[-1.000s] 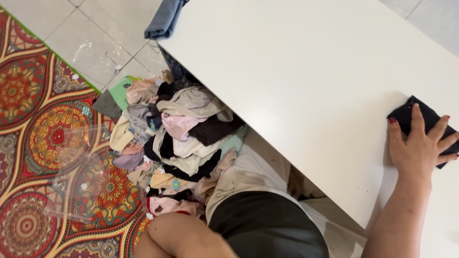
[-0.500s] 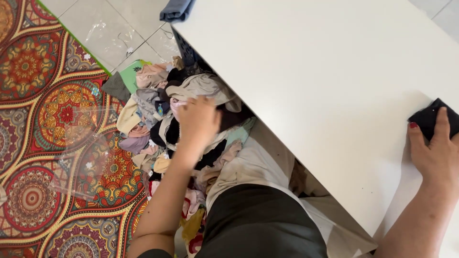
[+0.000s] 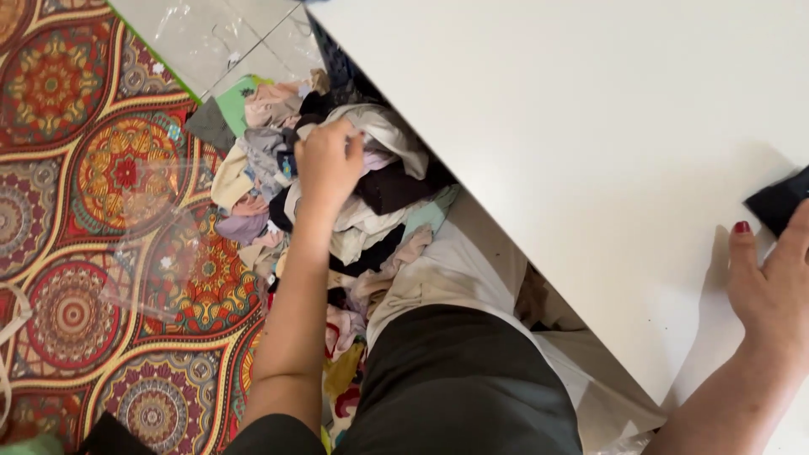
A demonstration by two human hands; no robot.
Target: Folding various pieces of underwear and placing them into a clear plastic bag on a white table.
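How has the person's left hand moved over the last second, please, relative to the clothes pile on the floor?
Yes. The left hand has reached out onto the clothes pile beside the white table, where earlier only the knee showed.

The dark folded cloth (image 3: 779,202) at the white table's (image 3: 590,143) right edge is cut off by the frame; the left hand's (image 3: 327,164) fingertips vanish among the clothes pile (image 3: 371,202); the table hides the pile's far side.

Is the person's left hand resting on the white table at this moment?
No, the left hand is down in the pile of clothes on the floor beside the white table.
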